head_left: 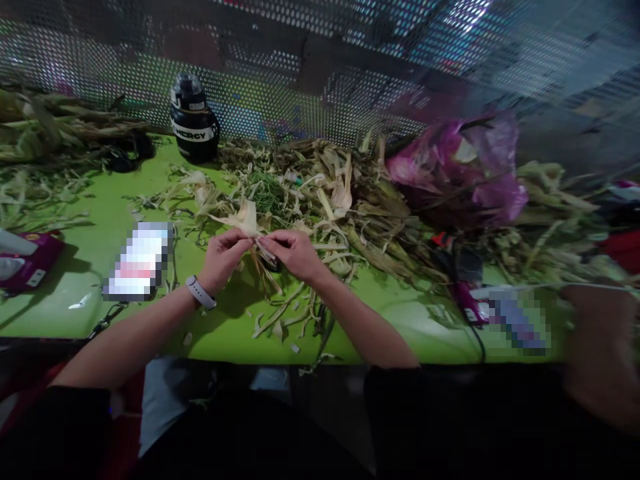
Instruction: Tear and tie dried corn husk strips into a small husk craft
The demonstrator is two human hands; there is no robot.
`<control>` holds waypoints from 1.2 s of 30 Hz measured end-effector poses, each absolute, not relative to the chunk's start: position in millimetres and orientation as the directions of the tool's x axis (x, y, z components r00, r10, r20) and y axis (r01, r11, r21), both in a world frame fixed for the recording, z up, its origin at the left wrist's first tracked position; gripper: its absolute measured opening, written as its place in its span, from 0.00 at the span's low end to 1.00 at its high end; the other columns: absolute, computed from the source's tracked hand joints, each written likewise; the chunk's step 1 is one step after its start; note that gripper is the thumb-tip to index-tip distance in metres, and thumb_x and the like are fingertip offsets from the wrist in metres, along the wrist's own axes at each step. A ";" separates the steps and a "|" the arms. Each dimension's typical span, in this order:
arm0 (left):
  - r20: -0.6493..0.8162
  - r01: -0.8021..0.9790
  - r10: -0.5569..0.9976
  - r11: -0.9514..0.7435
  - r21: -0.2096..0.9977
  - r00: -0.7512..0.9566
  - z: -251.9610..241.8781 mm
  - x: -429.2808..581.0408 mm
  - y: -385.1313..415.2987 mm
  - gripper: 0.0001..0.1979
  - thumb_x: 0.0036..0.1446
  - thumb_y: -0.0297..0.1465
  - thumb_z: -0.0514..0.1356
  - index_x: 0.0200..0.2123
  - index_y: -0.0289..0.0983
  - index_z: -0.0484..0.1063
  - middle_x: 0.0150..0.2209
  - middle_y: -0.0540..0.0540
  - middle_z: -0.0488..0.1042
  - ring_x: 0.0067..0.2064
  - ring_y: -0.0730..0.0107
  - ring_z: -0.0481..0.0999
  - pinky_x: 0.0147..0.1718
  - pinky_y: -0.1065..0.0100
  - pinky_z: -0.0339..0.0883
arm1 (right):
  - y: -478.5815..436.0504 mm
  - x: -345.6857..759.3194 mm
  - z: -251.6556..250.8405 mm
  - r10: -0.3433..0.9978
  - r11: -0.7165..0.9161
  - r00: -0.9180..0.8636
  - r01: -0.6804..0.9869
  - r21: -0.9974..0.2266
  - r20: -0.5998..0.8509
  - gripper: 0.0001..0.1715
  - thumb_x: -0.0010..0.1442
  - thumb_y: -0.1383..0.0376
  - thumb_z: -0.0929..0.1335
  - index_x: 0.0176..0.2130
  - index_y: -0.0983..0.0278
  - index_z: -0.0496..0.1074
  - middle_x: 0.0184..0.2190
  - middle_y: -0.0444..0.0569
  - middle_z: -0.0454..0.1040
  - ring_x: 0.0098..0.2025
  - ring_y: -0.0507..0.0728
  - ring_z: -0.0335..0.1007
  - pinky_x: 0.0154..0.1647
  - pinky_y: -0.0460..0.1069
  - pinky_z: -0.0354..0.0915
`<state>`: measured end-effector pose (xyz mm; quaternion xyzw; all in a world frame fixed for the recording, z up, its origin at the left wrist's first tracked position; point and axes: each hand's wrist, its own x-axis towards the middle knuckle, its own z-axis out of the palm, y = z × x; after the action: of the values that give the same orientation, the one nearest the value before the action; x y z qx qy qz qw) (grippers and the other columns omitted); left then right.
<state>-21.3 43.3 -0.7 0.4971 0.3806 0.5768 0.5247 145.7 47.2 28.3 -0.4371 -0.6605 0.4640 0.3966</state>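
Note:
My left hand (225, 257) and my right hand (295, 253) meet over the green table (90, 220), both pinched on one pale dry corn husk strip (247, 219) that fans upward between them. A grey watch sits on my left wrist. Loose husk strips (280, 310) lie on the table just under and in front of my hands. A big heap of dry husks (340, 200) spreads right behind them.
A black jar (193, 120) stands at the back by the perforated metal screen. A purple plastic bag (465, 170) lies at the right. More husks are piled far left. A purple packet (25, 263) lies at the left edge. Another person's arm (600, 347) is at right.

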 end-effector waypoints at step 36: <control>0.050 -0.300 0.975 0.017 0.954 0.215 -9.4 -14.9 39.7 0.36 0.48 0.32 0.69 0.60 0.35 0.63 0.40 0.43 0.81 0.44 0.64 0.80 0.51 0.60 0.70 | 36.7 128.1 8.5 0.996 0.057 -0.071 -0.077 -0.995 0.062 0.27 0.50 0.48 0.73 0.39 0.61 0.62 0.21 0.34 0.65 0.14 0.44 0.56 0.14 0.42 0.53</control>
<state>-14.9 39.7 -9.4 0.4749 0.3557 0.5158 0.6180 128.1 36.7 8.5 -0.4472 -0.5135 0.5211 0.5145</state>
